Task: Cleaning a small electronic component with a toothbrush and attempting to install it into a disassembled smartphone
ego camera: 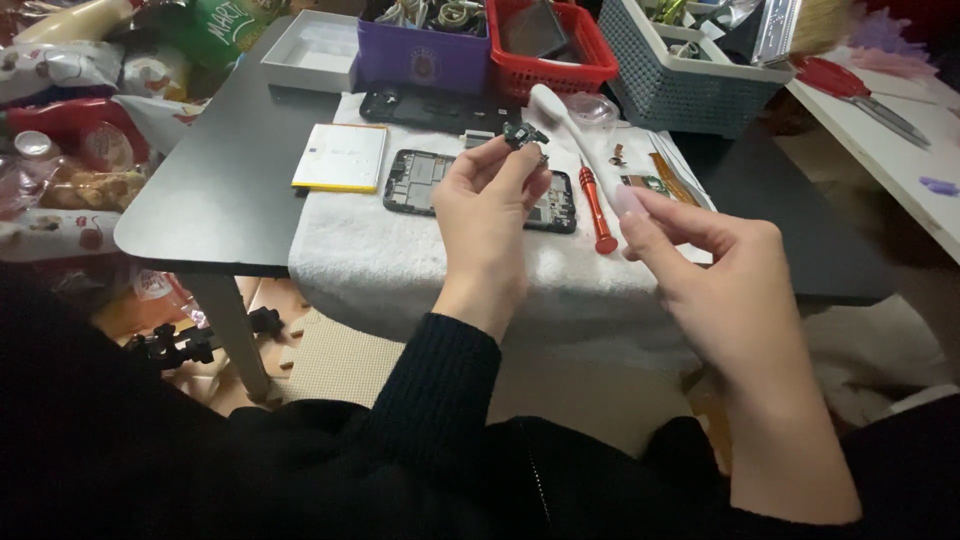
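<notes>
While your left hand (487, 205) pinches the small dark circuit component (524, 134) above the opened black phone (420, 182) on the white towel (380, 262), steady it; your right hand (725, 270) grips the white brush handle (570, 125), so stroke lightly.

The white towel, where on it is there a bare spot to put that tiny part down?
The white towel is bare along its near edge, in front of the opened phone. The dark table left of the yellow-edged battery is bare too. Crowded: around the red screwdriver and by the baskets.
</notes>
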